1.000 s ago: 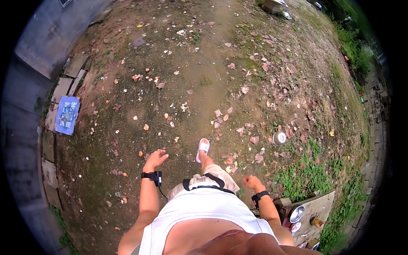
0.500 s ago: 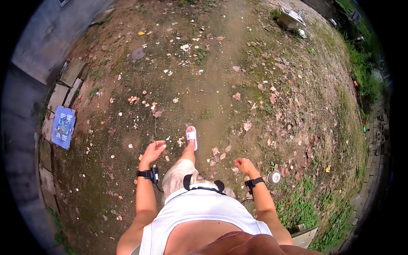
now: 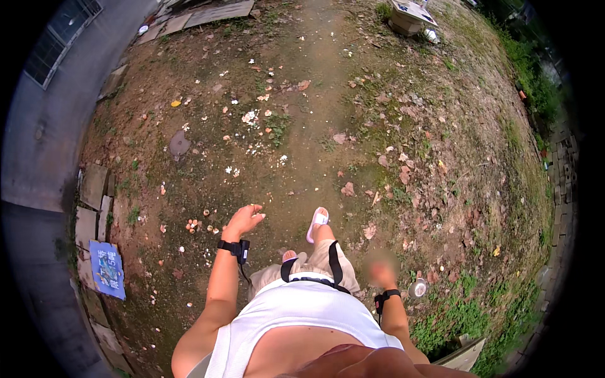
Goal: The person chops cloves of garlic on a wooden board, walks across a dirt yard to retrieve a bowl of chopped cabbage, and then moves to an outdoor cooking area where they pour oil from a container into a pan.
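Note:
My left hand [image 3: 244,220] is held out over the dirt with its thumb apart from loosely bent fingers. Nothing shows in it. Below my right side hangs my right hand [image 3: 382,272], blurred so that its fingers cannot be made out. A small round silvery container [image 3: 416,288] with a pale top shows just right of my right wrist, apart from the hand; it seems to be on the ground. Each wrist wears a black strap, the left one with a small box device [image 3: 241,251]. Beneath me, a foot in a pale slide sandal [image 3: 319,222] is stepping forward.
Dry leaves and pale scraps litter a dirt path [image 3: 315,138]. To the left lie a blue sign board [image 3: 108,269], stone slabs [image 3: 94,185] and a grey wall [image 3: 38,151]. A planter-like box [image 3: 406,23] stands far right. Weeds [image 3: 441,321] grow at the lower right.
I have walked forward, so the ground, leaves and blue board sit lower in view. My other foot is now ahead. The left hand moved slightly right; the right hand dropped back and blurred.

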`<state>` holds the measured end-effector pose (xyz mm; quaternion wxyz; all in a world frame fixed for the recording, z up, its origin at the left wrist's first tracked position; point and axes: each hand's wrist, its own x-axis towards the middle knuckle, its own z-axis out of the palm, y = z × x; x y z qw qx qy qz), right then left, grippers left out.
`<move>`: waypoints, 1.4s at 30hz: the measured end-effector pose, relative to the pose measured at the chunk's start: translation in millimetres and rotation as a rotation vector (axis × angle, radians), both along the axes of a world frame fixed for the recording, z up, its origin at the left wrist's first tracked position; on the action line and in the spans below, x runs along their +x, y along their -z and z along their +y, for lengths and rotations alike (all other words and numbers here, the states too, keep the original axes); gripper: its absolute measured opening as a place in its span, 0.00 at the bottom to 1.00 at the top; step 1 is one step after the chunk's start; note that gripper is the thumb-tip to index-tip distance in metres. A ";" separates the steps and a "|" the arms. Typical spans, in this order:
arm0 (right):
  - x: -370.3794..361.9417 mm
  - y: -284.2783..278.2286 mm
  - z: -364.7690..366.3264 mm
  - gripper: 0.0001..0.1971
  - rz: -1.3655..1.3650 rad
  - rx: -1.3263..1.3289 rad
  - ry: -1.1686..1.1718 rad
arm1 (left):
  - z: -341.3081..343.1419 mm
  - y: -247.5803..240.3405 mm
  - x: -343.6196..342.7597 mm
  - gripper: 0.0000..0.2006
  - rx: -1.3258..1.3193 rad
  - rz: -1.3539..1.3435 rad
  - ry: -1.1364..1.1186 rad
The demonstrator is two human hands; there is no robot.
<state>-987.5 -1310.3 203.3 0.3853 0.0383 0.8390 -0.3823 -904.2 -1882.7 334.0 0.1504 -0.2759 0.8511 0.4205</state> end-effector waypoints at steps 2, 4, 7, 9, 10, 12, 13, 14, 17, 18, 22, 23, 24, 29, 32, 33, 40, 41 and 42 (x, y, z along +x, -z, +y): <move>-21.8 58.6 32.7 0.10 -0.312 0.257 -0.080 | -21.1 11.3 -81.2 0.23 -0.033 -0.043 0.138; -55.5 64.7 13.5 0.09 -0.612 0.207 -0.042 | -45.9 27.1 -136.9 0.24 -0.056 -0.062 0.127; -151.5 65.1 -25.4 0.10 -0.751 0.300 -0.290 | -75.1 30.8 -238.2 0.25 -0.042 -0.171 0.138; -259.2 45.1 -74.1 0.10 -0.480 0.302 -0.078 | -102.8 26.2 -293.8 0.25 -0.064 -0.190 0.142; -318.4 20.8 -117.3 0.11 -0.282 0.207 -0.096 | -120.6 22.1 -313.5 0.25 -0.086 -0.211 0.146; -425.0 8.1 -170.2 0.11 0.057 0.175 -0.135 | -145.7 9.5 -375.0 0.25 -0.035 -0.164 0.112; -474.3 21.9 -182.2 0.11 0.196 0.245 -0.143 | -156.8 7.9 -417.5 0.25 0.063 -0.051 0.047; -524.9 18.9 -208.7 0.12 0.268 0.250 -0.147 | -172.6 9.2 -445.8 0.24 0.147 0.051 -0.051; -672.2 -16.3 -312.4 0.13 0.222 0.072 -0.161 | -223.9 28.6 -516.4 0.25 0.151 0.059 -0.130; -720.1 -4.7 -321.2 0.13 0.220 -0.051 -0.129 | -242.3 31.9 -558.0 0.25 0.141 0.020 -0.100; -842.7 -17.4 -409.2 0.12 0.092 -0.234 0.054 | -328.5 38.7 -664.6 0.28 0.052 -0.173 -0.017; -862.9 -25.3 -432.0 0.11 0.137 -0.181 0.111 | -356.3 55.1 -690.0 0.29 -0.023 -0.118 0.011; -871.8 -30.6 -436.9 0.10 0.156 -0.092 0.178 | -373.5 38.6 -733.8 0.28 -0.071 -0.216 0.025; -939.4 -55.1 -446.1 0.08 0.231 0.134 -0.244 | -453.7 0.5 -914.3 0.25 -0.079 -0.058 0.041; -997.5 0.2 -432.4 0.08 -0.282 0.145 0.385 | -485.8 -8.0 -1052.7 0.25 0.084 -0.024 0.040; -1007.5 17.9 -426.0 0.08 -0.308 0.128 0.430 | -499.2 1.6 -1092.8 0.25 0.055 -0.009 0.099; -1241.6 21.9 -507.2 0.12 -0.604 0.304 0.165 | -577.7 28.7 -1314.4 0.25 -0.003 -0.039 0.152; -1304.2 37.2 -514.1 0.12 -0.557 0.206 0.171 | -589.3 26.6 -1353.8 0.25 -0.006 -0.042 0.186; -1358.8 41.1 -547.7 0.11 -0.399 0.312 0.088 | -605.2 18.1 -1386.0 0.25 -0.029 -0.071 0.219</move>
